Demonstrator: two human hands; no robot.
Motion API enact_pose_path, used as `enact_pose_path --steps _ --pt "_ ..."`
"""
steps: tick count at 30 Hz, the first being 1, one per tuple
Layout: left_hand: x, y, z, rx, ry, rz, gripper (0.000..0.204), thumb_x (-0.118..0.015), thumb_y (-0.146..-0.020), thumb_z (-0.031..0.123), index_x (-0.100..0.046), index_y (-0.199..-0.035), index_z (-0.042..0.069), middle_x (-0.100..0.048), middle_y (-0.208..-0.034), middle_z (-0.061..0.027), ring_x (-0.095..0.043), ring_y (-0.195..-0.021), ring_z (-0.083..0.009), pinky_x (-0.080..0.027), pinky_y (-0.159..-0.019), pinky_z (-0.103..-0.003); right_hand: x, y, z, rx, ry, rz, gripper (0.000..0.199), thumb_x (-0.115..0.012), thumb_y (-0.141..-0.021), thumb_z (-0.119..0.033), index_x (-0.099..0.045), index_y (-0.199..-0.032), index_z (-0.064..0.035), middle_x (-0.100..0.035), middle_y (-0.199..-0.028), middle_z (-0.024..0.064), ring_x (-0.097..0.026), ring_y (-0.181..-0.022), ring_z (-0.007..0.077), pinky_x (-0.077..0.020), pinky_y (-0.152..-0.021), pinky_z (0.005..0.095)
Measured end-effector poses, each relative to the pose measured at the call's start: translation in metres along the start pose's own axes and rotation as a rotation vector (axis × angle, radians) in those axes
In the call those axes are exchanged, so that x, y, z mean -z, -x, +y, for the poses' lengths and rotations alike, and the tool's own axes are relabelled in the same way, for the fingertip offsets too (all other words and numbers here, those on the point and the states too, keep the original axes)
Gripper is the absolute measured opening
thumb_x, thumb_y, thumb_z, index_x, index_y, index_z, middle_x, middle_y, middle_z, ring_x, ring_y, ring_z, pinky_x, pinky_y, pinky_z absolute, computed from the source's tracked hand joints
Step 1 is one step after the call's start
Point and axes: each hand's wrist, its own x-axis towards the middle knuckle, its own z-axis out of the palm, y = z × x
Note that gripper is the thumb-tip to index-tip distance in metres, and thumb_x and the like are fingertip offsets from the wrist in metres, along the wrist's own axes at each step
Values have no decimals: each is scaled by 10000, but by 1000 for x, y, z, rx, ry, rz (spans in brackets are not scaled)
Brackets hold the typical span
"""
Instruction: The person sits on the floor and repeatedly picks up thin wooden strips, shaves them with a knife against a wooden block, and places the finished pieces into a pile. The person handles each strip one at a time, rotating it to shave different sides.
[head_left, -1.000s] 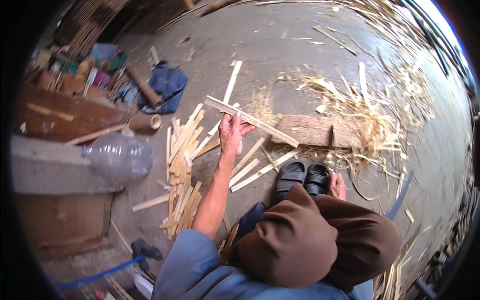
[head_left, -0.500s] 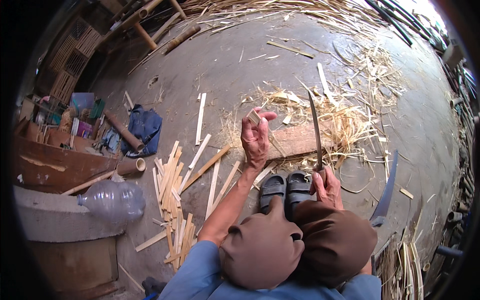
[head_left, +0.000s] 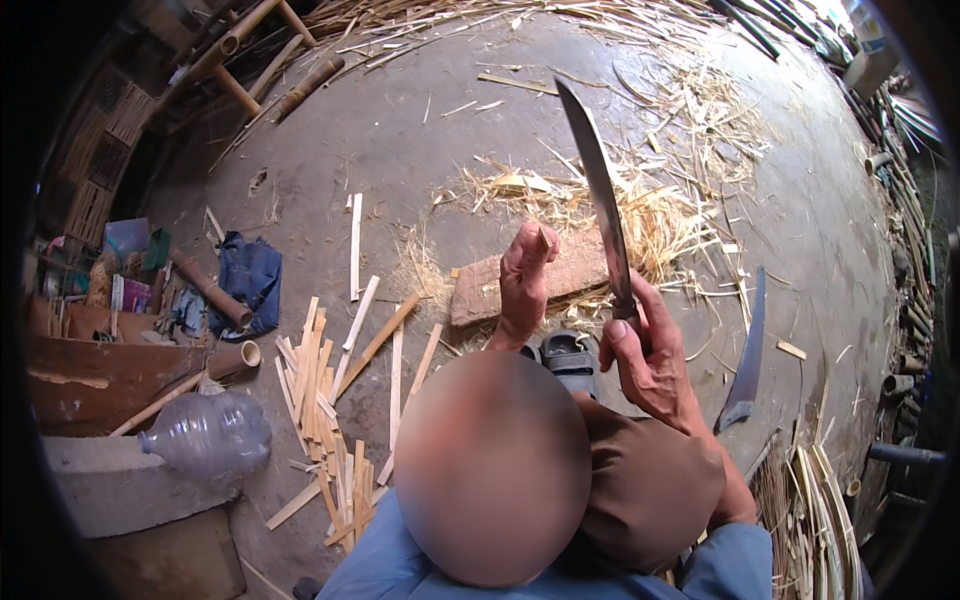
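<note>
Head view: our right hand [head_left: 650, 365] grips a knife [head_left: 600, 195] upright, our left hand [head_left: 522, 285] pinches a stick [head_left: 545, 240] beside it above the block [head_left: 520, 285].

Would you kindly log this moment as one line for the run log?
left hand: holds small bamboo piece | right hand: grips long knife, blade up | wooden block on floor

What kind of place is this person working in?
Probably a bamboo-splitting workshop, on a bare concrete floor. The right hand holds a long knife upright, the left hand a small bamboo piece above a wooden block. Split bamboo slats and shavings lie around.
</note>
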Motion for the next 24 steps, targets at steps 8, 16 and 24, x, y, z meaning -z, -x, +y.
enact_pose_path --steps 8,16,24 --pt "5 16 -13 40 -46 -107 357 -421 -1076 367 -530 -884 87 -435 -781 59 -364 -731 -50 -325 -662 -223 -2 -12 -36 -334 -39 -124 437 -387 -1067 -236 -403 -1473 -75 -466 -614 1 -431 -545 91 -410 -525 288" --pt "-7 21 -5 85 -22 -135 338 -444 -1068 370 -562 -921 90 -471 -806 91 -360 -743 -13 -324 -663 -202 -4 -10 -40 -349 -95 -129 387 -373 -1080 -234 -457 -1418 -67 -360 -608 -52 -359 -527 52 -328 -484 253" --pt "-11 21 -5 71 5 -140 328 -445 -1069 365 -562 -932 90 -466 -794 89 -359 -733 -12 -319 -658 -197 -1 -8 -43 -369 -81 -135 371 -383 -1077 -219 -468 -1401 -61 -374 -618 -40 -369 -544 55 -336 -499 258"
